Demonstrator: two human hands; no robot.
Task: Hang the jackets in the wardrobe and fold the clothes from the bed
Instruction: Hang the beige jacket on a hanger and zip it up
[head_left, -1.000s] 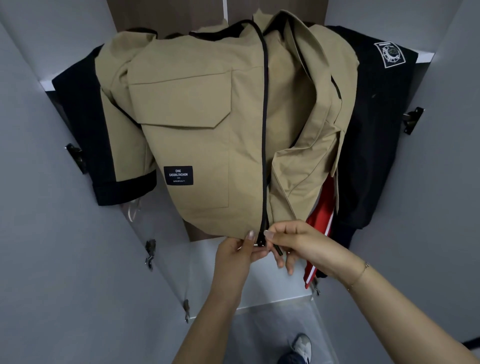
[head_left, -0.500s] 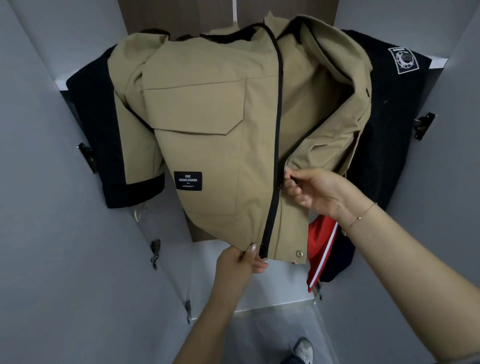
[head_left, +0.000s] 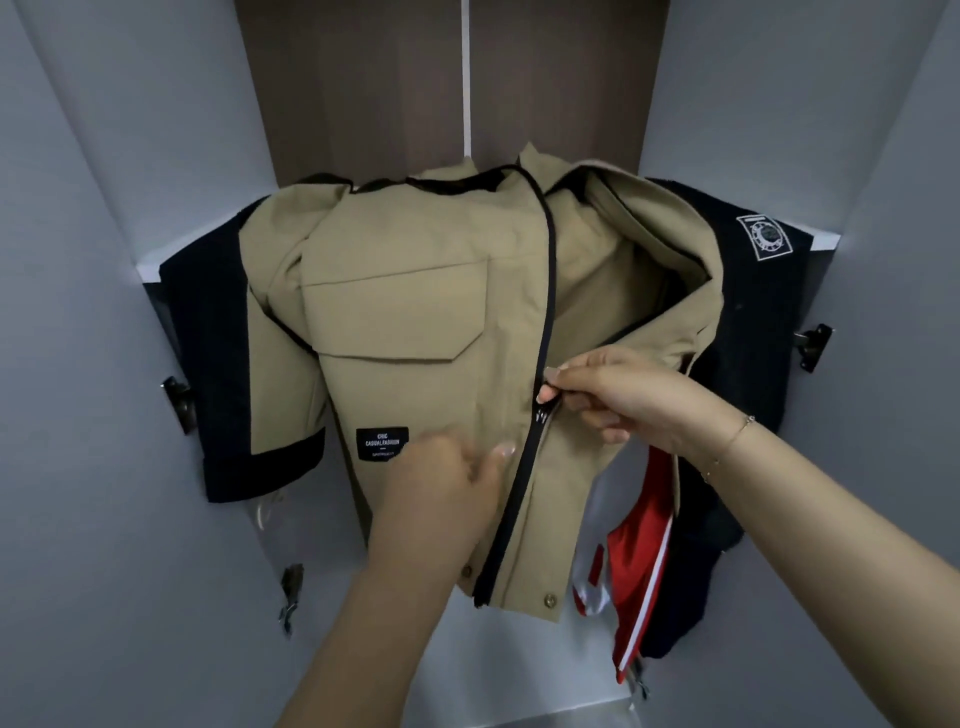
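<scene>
Tan jacket hangs in the wardrobe, long axis vertical, collar up. Right hand fingers pinch its zipper pull; left hand blurred beside the zipper, fingers unclear.

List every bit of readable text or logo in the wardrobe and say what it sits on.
"CHIC CASUAL FASHION": black label on the front of the tan jacket; the smaller line beneath it is too small to read.
White-bordered patch on the shoulder of the black jacket: a round emblem, with lettering too blurred to read.
No other text shows.
</scene>
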